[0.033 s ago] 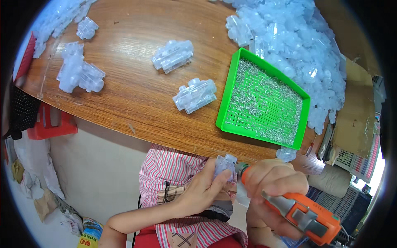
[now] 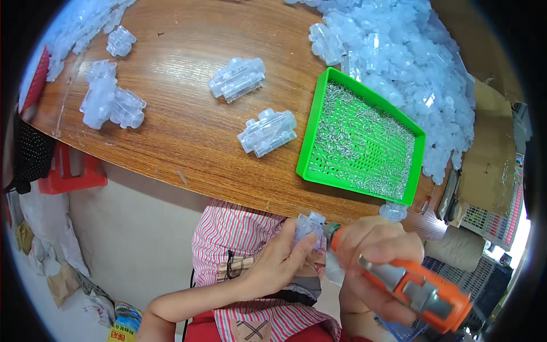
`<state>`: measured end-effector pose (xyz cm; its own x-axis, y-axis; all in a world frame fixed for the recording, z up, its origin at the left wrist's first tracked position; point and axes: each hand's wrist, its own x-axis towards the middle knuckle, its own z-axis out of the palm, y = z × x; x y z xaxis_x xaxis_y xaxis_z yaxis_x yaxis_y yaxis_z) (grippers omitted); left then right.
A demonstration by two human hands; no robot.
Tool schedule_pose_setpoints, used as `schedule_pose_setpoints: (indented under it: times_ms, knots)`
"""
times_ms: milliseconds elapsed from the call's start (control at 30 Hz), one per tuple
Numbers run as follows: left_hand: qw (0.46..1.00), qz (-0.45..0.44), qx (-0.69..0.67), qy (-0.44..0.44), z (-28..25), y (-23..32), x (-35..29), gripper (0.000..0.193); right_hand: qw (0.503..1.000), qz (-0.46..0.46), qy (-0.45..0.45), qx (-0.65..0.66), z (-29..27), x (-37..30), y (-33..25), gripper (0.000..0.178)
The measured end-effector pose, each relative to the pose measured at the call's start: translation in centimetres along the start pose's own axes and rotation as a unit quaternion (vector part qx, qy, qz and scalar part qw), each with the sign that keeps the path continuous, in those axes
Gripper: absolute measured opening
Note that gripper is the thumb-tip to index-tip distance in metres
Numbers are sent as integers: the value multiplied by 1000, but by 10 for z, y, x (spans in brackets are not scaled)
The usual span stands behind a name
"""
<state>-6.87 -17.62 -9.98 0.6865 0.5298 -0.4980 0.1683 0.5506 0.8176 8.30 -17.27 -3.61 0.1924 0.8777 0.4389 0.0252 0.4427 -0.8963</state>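
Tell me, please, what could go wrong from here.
The orange power tool in the right hand might slip off the clear plastic part, catching nearby fingers of the left hand. Held beyond the table's edge, the part could drop if that grip loosens.

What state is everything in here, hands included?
Left hand: grip closed on a clear plastic part
Right hand: grip closed on an orange power tool
Power tool: tip pointed at that part; running or not, cannot tell
Green tray: open-topped, holding many small metal pieces
Two mid-table parts: lying apart
Large pile: heaped beside the tray
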Motion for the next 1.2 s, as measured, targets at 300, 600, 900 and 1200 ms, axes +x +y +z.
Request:
schedule_pose_setpoints:
  times_ms: [300,600,900,1200]
  knots:
    - [967,-67,-244,-11,-5,19,-7,29,995,13,85,49,-16,24,-49,65]
    - [943,-40,-328,33,4,2,6,25,995,51,72,41,-5,11,-32,71]
    - [953,-10,-296,66,10,0,9,25,994,65,72,42,-1,7,-21,42]
    - [947,-5,-316,63,12,4,8,28,989,98,89,59,3,8,-20,23]
